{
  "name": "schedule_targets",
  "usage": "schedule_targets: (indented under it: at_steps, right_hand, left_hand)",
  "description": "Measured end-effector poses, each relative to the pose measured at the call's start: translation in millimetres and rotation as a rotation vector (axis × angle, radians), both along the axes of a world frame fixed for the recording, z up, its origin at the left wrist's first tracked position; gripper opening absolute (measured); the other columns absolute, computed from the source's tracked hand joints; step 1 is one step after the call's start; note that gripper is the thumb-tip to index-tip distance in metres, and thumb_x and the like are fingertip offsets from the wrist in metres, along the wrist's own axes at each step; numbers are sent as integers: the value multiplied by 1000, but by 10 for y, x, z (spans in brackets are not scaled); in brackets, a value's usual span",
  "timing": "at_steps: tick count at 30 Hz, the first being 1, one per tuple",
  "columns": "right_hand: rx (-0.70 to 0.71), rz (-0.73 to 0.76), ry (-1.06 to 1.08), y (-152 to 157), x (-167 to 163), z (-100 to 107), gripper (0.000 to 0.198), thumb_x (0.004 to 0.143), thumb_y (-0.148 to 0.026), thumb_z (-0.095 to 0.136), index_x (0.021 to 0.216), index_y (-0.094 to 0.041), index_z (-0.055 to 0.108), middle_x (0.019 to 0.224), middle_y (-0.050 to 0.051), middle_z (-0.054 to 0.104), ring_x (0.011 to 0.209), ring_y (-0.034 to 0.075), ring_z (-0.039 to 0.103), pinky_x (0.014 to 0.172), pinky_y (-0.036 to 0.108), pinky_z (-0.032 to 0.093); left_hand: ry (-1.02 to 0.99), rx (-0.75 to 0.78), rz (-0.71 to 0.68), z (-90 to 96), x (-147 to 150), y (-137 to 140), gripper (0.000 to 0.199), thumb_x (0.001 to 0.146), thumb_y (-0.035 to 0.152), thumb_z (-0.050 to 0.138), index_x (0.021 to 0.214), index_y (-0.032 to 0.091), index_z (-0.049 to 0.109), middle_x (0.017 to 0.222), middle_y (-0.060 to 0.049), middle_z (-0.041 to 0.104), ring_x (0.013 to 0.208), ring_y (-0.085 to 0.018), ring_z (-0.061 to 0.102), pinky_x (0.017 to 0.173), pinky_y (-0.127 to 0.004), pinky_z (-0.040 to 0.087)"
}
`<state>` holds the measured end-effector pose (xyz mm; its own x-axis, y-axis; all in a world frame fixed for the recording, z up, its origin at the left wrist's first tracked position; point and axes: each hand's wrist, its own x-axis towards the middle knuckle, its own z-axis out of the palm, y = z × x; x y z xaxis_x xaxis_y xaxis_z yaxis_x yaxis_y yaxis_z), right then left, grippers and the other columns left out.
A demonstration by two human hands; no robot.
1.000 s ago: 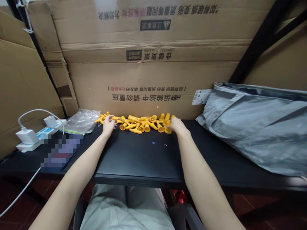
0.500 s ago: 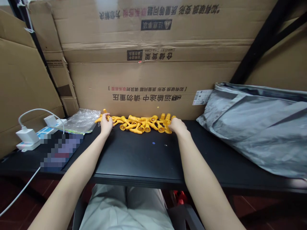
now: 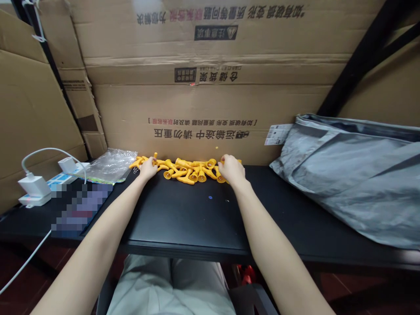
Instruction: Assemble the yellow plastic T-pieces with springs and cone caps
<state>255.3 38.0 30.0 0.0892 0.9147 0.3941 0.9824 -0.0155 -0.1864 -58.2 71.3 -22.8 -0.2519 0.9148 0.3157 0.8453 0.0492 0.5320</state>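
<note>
A row of yellow plastic pieces [image 3: 187,178] lies along the back of the black table; several have a T-shaped bar and a hollow, cup-like end. At the left end of the row, my left hand [image 3: 148,167] is closed around one yellow piece, whose tip [image 3: 155,155] sticks up above the fingers. My right hand [image 3: 232,170] reaches over the right end of the row. Its fingers curl down, and the hand covers the pieces beneath it, so what it grips is hidden. Beside it, a round yellow cup end [image 3: 211,163] faces me.
Cardboard [image 3: 210,103] stands upright behind the row. A clear plastic bag [image 3: 110,166] and a power strip [image 3: 36,199] with white chargers lie left, near a blurred-out flat object [image 3: 82,210]. A grey bag [image 3: 354,175] fills the right side. The black table [image 3: 190,218] has small specks.
My right hand has moved left over the cup-ended pieces and now covers them. My left hand has shifted slightly right, with the yellow tip above its fingers.
</note>
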Motion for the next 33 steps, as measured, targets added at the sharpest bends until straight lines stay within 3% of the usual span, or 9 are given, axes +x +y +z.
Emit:
schedule_targets:
  at_steps: [5,8,11,15,18,23,29,33]
  right_hand:
    - [100,178,-76,26,-98,-126,27,91,-22,42,110,-15,60,115,15,62,105,28,58,82,36,43]
    - [135,224,-107,22,-140,-168,26,91,-20,41,110,-15,59,114,15,62,106,28,56,83,36,42]
    - [143,244,-107,25,-154,-187,28,91,-19,41,111,-15,59,115,14,62,106,27,56,82,36,42]
    - [152,258,-95,34,-158,-194,29,91,-19,40,111,-15,60,116,14,62,105,27,56,82,36,42]
    - [153,272,-94,24,-174,-188,29,91,-18,40,111,-15,61,117,14,63,106,27,56,82,36,42]
    - [142,283,-103,-7,-197,-168,29,92,-18,41,112,-13,61,117,14,63,106,26,58,83,35,44]
    - [149,291,-102,-5,-185,-174,27,92,-18,42,110,-14,62,115,14,63,104,26,58,82,35,45]
    - [163,297,-101,17,-176,-195,27,92,-18,43,109,-14,63,115,14,63,104,25,58,81,34,45]
  left_hand:
    - [102,-10,-39,-140,80,63,30,81,20,53,110,16,60,142,-18,46,137,-30,38,110,-43,31]
    - [97,27,-1,-140,137,40,28,83,22,52,107,15,62,149,-20,37,141,-32,31,111,-46,30]
    - [103,97,0,-45,187,-29,25,84,22,48,103,18,64,143,-17,46,136,-31,38,106,-49,34]
    - [119,61,-121,120,250,-123,19,82,26,50,88,21,68,101,-8,70,103,-26,61,98,-43,41]
    - [128,-41,-185,182,306,-153,21,81,35,53,82,20,68,86,-5,71,91,-24,64,93,-40,44]
    - [111,-168,-242,168,423,-120,30,80,45,53,68,21,66,73,-5,70,90,-26,65,93,-41,44]
    - [74,-275,-235,140,548,-29,15,72,28,55,64,19,63,71,-4,68,80,-22,65,77,-33,48]
    - [26,-268,-162,136,597,17,23,79,30,46,74,17,64,85,-10,71,87,-24,66,76,-34,48]
